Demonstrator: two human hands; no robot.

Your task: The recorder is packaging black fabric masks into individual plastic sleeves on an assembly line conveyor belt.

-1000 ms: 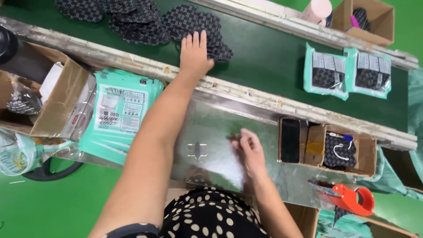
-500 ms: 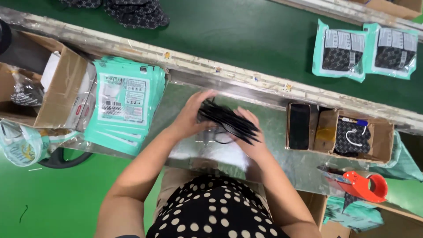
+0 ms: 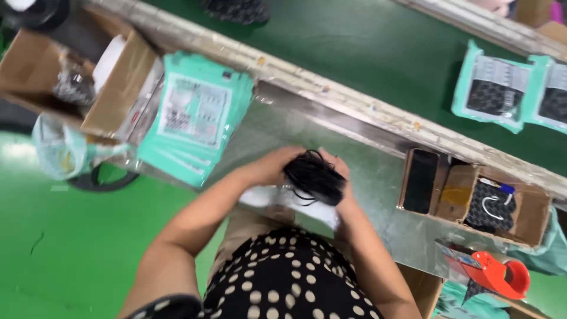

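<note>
Two hands grip a black bundle over a metal table.

The left hand [image 3: 269, 168] and right hand [image 3: 342, 180] close around the black bundle [image 3: 313, 176] at picture centre, above the table [image 3: 378, 207]. A stack of teal pouches [image 3: 195, 121] lies at 10 o'clock, a cardboard tray [image 3: 472, 201] at 3 o'clock, a red tape dispenser [image 3: 493, 273] at 4 o'clock.

Your left hand [image 3: 269, 168] and right hand [image 3: 342, 186] hold a bundle of matt black cloth masks [image 3: 313, 176] over a dull, scuffed metal bench [image 3: 366, 195]. At ten o'clock lie glossy teal plastic pouches [image 3: 198, 121]; at three o'clock, a rough brown cardboard tray [image 3: 531, 218]; at four, a shiny red plastic tape dispenser [image 3: 493, 274].
</note>
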